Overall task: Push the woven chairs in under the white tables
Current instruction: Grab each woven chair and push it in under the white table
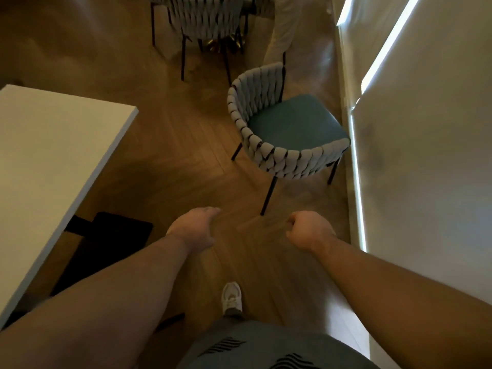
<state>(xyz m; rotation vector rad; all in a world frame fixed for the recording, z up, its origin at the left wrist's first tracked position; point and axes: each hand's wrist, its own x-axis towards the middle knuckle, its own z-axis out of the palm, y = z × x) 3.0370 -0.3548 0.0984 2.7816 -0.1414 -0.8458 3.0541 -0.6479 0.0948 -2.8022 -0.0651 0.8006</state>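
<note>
A woven grey chair (269,153) with a teal seat and thin black legs stands on the wooden floor ahead of me, turned toward the right wall. A white table (48,161) fills the left side. My left hand (195,229) and my right hand (310,230) hang in front of me, a short way in front of the chair and touching nothing. Both have loosely curled fingers and hold nothing. A second woven chair (205,20) stands at the far top, pushed close to another table.
A dark chair seat (117,235) sits under the white table's near edge. A light wall (426,155) with bright strips runs down the right. A person's pale trouser leg (285,27) stands beyond the near chair. My shoe (231,296) is on the floor.
</note>
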